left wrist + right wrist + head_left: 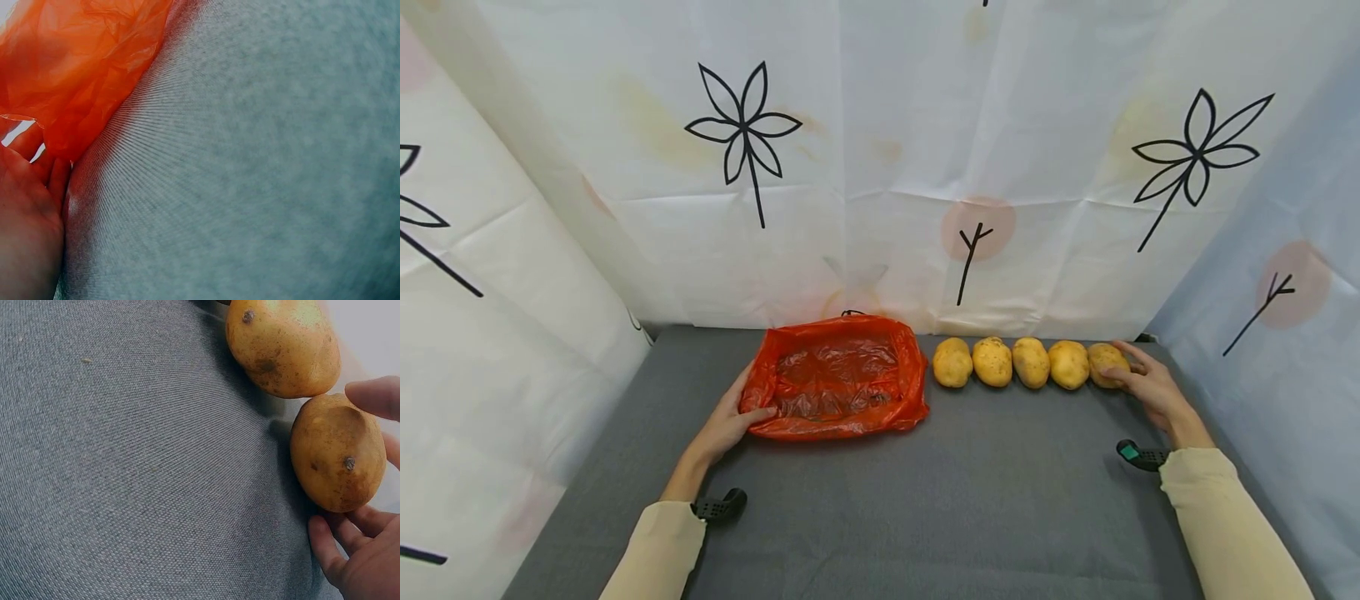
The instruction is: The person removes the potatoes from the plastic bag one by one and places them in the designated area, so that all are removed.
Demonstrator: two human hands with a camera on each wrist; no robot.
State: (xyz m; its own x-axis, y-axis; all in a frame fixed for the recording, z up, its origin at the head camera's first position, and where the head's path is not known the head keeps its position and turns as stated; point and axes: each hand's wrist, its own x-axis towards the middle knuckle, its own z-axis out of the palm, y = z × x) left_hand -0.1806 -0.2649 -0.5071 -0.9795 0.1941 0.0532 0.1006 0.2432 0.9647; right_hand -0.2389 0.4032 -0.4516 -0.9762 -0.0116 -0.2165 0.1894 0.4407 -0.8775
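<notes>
A red plastic bag (835, 425) lies with its mouth spread wide and facing up, left of centre in the head view. My left hand (727, 423) holds its left edge, thumb over the rim and the other fingers behind the film. Several yellow potatoes (992, 362) stand in a row right of the bag. Around the rightmost potato (337, 456) my right hand (1152, 390) is spread. In the right wrist view, its thumb appears slightly off the potato, casting a shadow there, while other fingers lie close by the opposite side.
A grey cloth covers the table (925, 517). White curtains (880, 167) with plant drawings rise behind it and on both sides. Each wrist carries a black device, one at the left (721, 506) and one at the right (1141, 456).
</notes>
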